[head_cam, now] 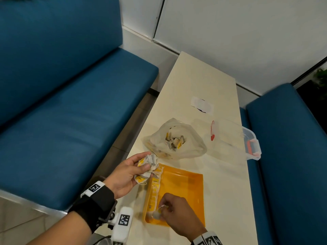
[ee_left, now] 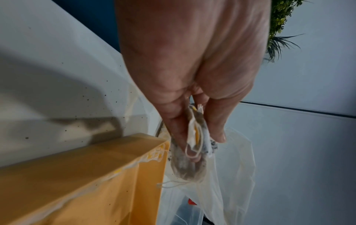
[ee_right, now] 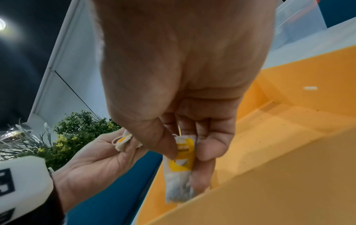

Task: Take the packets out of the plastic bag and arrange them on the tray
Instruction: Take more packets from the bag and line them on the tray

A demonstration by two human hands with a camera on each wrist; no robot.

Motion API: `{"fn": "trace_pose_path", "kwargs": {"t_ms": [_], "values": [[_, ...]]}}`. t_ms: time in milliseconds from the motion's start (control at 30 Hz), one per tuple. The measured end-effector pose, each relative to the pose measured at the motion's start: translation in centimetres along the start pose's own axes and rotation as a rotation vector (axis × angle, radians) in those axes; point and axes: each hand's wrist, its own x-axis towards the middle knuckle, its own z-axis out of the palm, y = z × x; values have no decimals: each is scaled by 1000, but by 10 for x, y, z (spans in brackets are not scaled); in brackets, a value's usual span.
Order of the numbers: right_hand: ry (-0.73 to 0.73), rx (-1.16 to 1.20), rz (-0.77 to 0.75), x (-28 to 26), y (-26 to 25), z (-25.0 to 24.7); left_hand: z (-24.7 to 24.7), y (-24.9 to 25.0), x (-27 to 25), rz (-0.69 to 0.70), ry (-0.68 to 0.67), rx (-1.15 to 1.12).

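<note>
A yellow tray (head_cam: 187, 188) lies on the cream table with a row of tea-bag packets (head_cam: 155, 188) along its left wall. My right hand (head_cam: 174, 211) is low over the tray's near left corner and pinches one packet (ee_right: 181, 166) with a yellow tag between thumb and fingers. My left hand (head_cam: 129, 172) hovers beside the tray's far left corner, its fingers curled round a bunch of packets (head_cam: 148, 167), seen again as packets (ee_left: 194, 137) in the left wrist view. The clear plastic bag (head_cam: 175, 138) stands just beyond the tray, open, with several packets inside.
A clear lidded box with red clips (head_cam: 247, 140) sits right of the bag near the table's right edge. A white paper scrap (head_cam: 202, 105) lies farther back. Blue benches (head_cam: 70, 112) flank the table on both sides.
</note>
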Motion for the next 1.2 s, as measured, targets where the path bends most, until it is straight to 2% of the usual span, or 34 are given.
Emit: {"fn": "trace_pose_path", "kwargs": {"t_ms": [133, 367, 567, 800, 933, 1067, 1200], "values": [[-73, -90, -32, 6, -2, 8, 5, -4, 1, 13, 4, 25], [-107, -204, -23, 17, -4, 21, 8, -14, -1, 7, 0, 30], [-72, -192, 17, 21, -2, 30, 9, -18, -4, -7, -10, 75], [-4, -290, 21, 23, -7, 34, 9, -19, -6, -7, -9, 77], [32, -233, 66, 18, -10, 20, 9, -19, -7, -10, -9, 50], [171, -81, 21, 15, -14, -20, 7, -18, -10, -35, -42, -17], [129, 191, -75, 14, -26, -43, 8, -17, -14, -90, -110, -86]]}}
